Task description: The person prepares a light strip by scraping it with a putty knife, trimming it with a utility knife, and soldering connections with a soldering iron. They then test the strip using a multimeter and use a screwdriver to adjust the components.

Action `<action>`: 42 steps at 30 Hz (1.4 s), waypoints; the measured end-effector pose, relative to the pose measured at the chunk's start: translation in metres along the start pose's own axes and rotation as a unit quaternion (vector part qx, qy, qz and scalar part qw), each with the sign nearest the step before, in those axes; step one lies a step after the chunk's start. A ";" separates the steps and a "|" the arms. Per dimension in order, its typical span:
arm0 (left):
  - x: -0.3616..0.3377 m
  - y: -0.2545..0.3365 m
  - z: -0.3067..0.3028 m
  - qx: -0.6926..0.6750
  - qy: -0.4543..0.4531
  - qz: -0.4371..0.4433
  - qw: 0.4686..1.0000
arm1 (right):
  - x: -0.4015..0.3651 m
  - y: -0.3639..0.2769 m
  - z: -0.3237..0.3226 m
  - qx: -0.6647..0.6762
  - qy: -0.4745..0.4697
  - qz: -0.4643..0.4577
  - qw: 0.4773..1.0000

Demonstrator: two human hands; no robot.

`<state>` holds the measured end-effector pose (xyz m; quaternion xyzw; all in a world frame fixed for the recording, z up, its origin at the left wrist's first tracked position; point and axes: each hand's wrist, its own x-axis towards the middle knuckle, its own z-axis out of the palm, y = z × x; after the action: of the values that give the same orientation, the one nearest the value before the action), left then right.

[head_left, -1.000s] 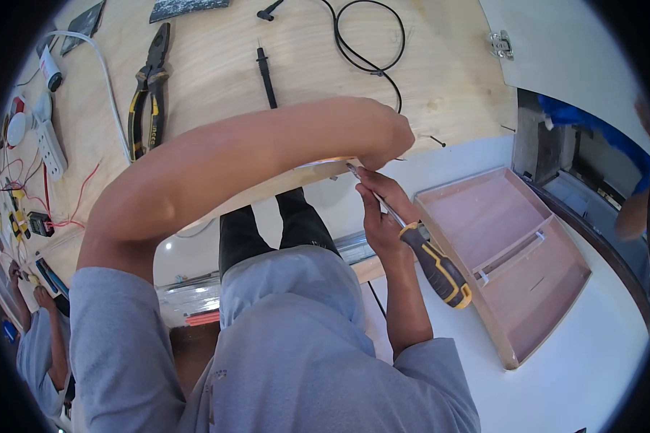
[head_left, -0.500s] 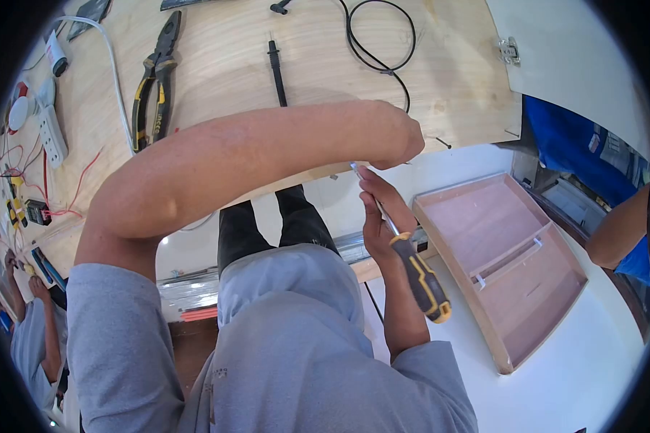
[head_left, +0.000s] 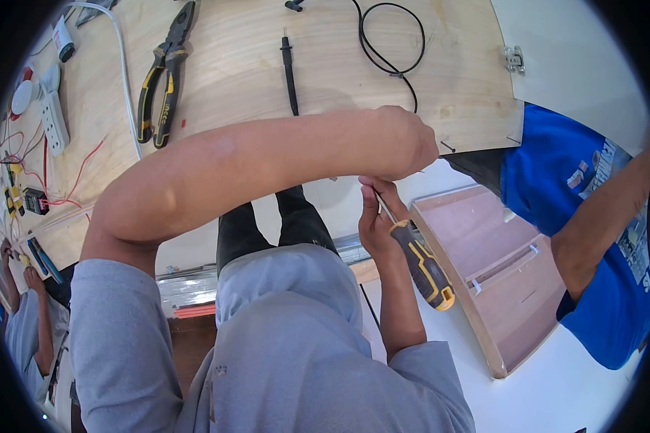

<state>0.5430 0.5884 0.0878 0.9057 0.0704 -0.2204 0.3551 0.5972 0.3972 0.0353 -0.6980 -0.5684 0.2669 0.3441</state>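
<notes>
My left arm reaches across the view, with my left hand (head_left: 410,146) at the table's near edge. The hand is bent down and looks closed; its fingers are mostly hidden, and what they hold cannot be made out. A tiny thin tip pokes out beside it. Just below, my right hand (head_left: 380,220) is closed around the metal shaft of a screwdriver (head_left: 427,273). Its black and yellow handle points down and right, while the tip end is out of sight near my left hand. A screw or nail (head_left: 448,146) sticks out of the table edge right of my left hand.
On the wooden tabletop (head_left: 227,65) lie pliers (head_left: 167,76), a black probe (head_left: 289,72), a looped black cable (head_left: 363,43) and a power strip (head_left: 53,123). A wooden tray (head_left: 477,317) stands at right, near a person in a blue shirt (head_left: 549,162). Another person's hands (head_left: 32,278) work at far left.
The person in blue has moved in from the right, over the tray. My left hand has shifted slightly right and down, and the screwdriver tip is now hidden.
</notes>
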 end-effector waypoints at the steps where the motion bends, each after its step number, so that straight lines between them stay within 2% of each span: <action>1: -0.003 0.000 -0.001 0.006 0.015 0.012 1.000 | 0.000 -0.001 0.000 0.000 -0.004 0.005 1.000; 7: 0.004 -0.012 0.014 -0.015 0.023 -0.045 0.999 | -0.006 0.004 0.002 -0.021 -0.038 0.009 0.999; 13: 0.004 -0.019 0.016 -0.006 0.040 -0.022 0.999 | -0.002 0.003 0.009 0.038 -0.003 0.019 0.999; 19: 0.011 -0.021 0.013 -0.003 0.026 -0.053 0.998 | 0.000 0.010 0.007 0.047 -0.050 0.037 0.997; 25: 0.014 -0.022 0.006 -0.010 -0.017 -0.060 0.998 | 0.002 0.011 0.007 0.058 -0.038 0.011 0.998; 28: 0.018 -0.027 0.013 -0.009 0.029 -0.048 0.998 | 0.001 0.009 -0.001 0.088 -0.011 0.055 0.994; 31: 0.024 -0.030 0.011 -0.014 -0.002 -0.045 0.999 | 0.003 0.018 -0.009 0.072 0.038 0.032 0.996; 34: 0.031 -0.027 0.007 -0.013 -0.037 -0.056 0.998 | 0.004 0.022 -0.012 0.067 0.027 0.001 0.997; 37: 0.034 -0.024 0.010 -0.025 -0.023 -0.073 0.997 | 0.007 0.017 -0.012 0.058 0.022 -0.036 0.997; 40: 0.031 -0.023 0.017 0.008 0.017 -0.057 0.998 | 0.011 0.008 -0.008 0.059 0.037 -0.023 0.997; 42: 0.032 -0.020 0.014 0.010 -0.005 -0.054 0.998 | 0.012 0.006 -0.010 0.028 0.017 -0.019 0.999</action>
<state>0.5610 0.5932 0.0521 0.9028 0.1153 -0.2449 0.3343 0.6109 0.4064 0.0374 -0.6815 -0.5680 0.2639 0.3785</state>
